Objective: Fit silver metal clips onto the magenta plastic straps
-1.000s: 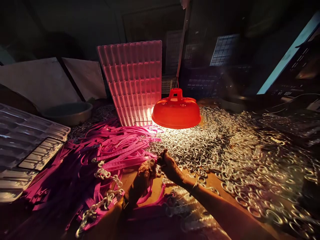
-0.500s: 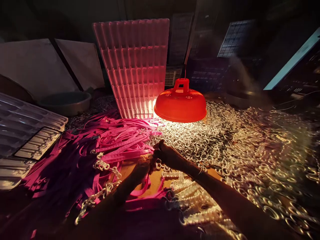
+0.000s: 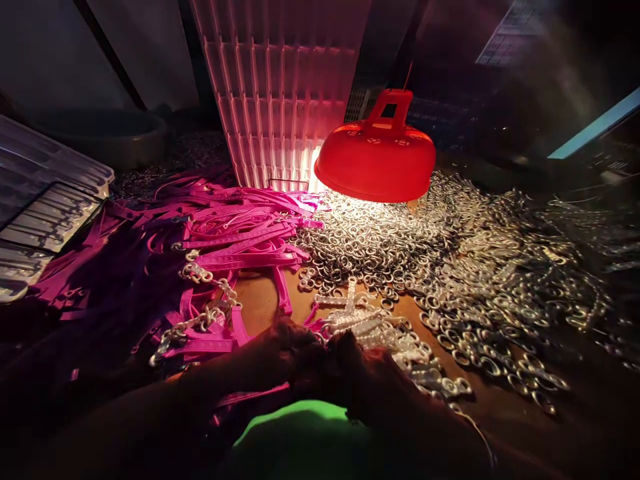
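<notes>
My left hand (image 3: 295, 347) and my right hand (image 3: 357, 367) are together in deep shadow low in the middle of the view. Both are closed, fingertips nearly touching. A pink strap (image 3: 250, 397) shows just below my left hand and seems to run into its fingers. What my right hand pinches is hidden by the dark. Right beside it lies a pile of whitish braided pieces with metal rings (image 3: 373, 327). Beyond my left hand, another pink strap (image 3: 283, 290) hangs down across the brown table surface (image 3: 255, 303).
Pink straps (image 3: 240, 233) are heaped at left, with a metal chain (image 3: 200, 320) over them. Metal rings and links (image 3: 370, 247) cover the right side. A red lamp (image 3: 377, 160) hangs low before an upright ribbed tray (image 3: 285, 100). Another tray (image 3: 50, 193) and a basin (image 3: 115, 137) are at left.
Both hands have drawn back towards my body, still together, out of the lamplight into shadow. The view has tipped down, and a green patch now shows below the hands.
</notes>
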### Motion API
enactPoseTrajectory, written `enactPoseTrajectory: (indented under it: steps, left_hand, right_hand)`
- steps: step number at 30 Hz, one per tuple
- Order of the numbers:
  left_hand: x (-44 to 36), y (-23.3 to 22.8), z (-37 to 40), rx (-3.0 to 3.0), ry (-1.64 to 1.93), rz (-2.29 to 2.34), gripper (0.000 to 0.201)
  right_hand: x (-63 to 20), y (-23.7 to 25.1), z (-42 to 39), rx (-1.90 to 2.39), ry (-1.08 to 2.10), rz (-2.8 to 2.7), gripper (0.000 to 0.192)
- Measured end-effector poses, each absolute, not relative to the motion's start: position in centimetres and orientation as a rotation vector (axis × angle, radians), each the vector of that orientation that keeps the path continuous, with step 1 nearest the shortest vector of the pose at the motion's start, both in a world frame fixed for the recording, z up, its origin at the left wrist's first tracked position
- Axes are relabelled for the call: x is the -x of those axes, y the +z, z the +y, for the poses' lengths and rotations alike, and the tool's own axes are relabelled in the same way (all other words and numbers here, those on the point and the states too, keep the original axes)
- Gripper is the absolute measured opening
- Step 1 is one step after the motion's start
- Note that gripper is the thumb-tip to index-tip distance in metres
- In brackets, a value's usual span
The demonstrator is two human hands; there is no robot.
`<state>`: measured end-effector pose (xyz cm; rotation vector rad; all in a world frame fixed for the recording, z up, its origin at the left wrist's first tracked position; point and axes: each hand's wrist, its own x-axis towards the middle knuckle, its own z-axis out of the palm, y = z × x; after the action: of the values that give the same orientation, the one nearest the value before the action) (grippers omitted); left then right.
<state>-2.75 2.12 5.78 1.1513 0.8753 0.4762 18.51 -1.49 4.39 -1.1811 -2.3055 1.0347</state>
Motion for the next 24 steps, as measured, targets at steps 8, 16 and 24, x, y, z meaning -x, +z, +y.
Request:
enactPoseTrajectory:
  steps: [8,16,24]
  left_hand:
    - [2.5,5.4,-1.6,-1.264,0.595,0.856,0.03]
    - [2.7,2.8,-1.5,-1.121,0.555,0.813,0.042]
    - [2.4,2.2,-1.2,-0.825,0.516,0.902,0.045]
  right_hand:
    - [-16.8,3.1,-2.3,1.16,1.426,-2.116,0.029]
    - [-15.9,3.6,-1.6,0.966,1.549,-2.259,0.033]
    - [-15.6,4.8,-0.3,1.107,1.202,-2.646,0.035]
